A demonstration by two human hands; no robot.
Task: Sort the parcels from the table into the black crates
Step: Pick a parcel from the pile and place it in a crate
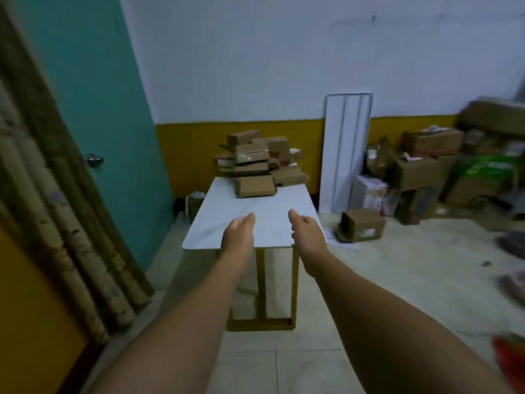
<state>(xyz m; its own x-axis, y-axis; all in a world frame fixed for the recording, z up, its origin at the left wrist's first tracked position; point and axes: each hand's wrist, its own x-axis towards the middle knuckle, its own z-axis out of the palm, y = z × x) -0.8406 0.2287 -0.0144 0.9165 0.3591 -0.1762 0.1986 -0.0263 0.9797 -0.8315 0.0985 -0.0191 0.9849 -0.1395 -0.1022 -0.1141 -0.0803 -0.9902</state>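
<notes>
- The left hand (238,233) reaches forward over the near end of the table, its fingers loosely curled and close together, the thumb pointing ahead; it holds nothing.
- The right hand (305,230) is stretched out beside it, a gap between the two; its fingers curl inward in a relaxed way, the thumb forward, and it too grips nothing.
- Both bare forearms run from the bottom of the view up to the hands.
- Whether either hand touches the tabletop cannot be told.
- The white table (224,217) stands lengthwise ahead on a wooden frame (262,322).
- The parcels (257,163), brown cardboard boxes and flat mailers, lie in a loose heap at the far end of the table, well apart from both hands.
- Behind the heap is a wall, yellow below and white above.
- A white panel (345,149) leans upright against that wall, right of the table.
- More cardboard boxes (429,163) are stacked on the floor at the right; one small box (362,224) sits alone near the table's right edge.
- A teal door (93,109) with a round knob (94,160) stands at the left, with a curtain (42,177) hanging nearer.
</notes>
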